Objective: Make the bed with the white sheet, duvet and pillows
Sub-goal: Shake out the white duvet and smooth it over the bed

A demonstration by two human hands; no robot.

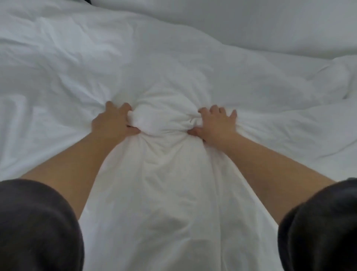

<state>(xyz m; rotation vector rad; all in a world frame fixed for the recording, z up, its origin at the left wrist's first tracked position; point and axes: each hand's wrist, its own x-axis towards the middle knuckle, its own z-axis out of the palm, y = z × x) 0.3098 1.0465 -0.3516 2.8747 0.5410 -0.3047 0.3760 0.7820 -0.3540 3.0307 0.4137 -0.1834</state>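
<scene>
On the bed (270, 25): we log the white duvet (173, 67) spread wide and heavily creased.
Centre: fabric bunched into a puffed knot between both hands.
Left hand (112, 121): fingers curled, gripping duvet.
Right hand (218, 123): thumb and forefinger pinching duvet.

A dark short sleeve (34, 226) fills the near left corner, its cloth charcoal and matte. A second dark sleeve (320, 228) of the same cloth lies well apart to its right, equally near. Far beyond the first sleeve, at the top edge, shows a small black sliver (88, 1), too cropped to identify.
</scene>
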